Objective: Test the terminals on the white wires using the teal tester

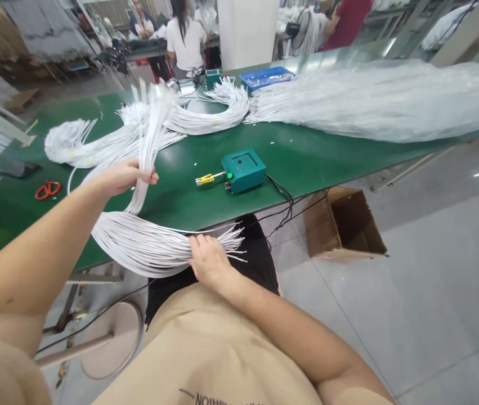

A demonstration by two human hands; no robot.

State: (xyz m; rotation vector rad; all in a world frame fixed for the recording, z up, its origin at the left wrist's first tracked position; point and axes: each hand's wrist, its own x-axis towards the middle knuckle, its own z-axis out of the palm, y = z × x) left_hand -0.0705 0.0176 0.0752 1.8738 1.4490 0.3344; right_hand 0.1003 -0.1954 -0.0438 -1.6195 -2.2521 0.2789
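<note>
A thick bundle of white cables [146, 242] bends in a loop from the green table [307, 157] down to my lap. My left hand [123, 175] is closed round the upper part of the bundle, whose ends stick up above it. My right hand [207, 261] grips the lower part near its loose tips, by the table's front edge. A small teal box tool [243, 169] with a yellow-handled piece stands on the table just beyond my right hand.
More white cable bundles [205, 115] lie across the table, with a long bagged heap [383, 101] at the right. Red scissors [48, 189] lie at the left, a blue tray [268, 77] at the back. A cardboard box [343, 222] sits on the floor. People work behind.
</note>
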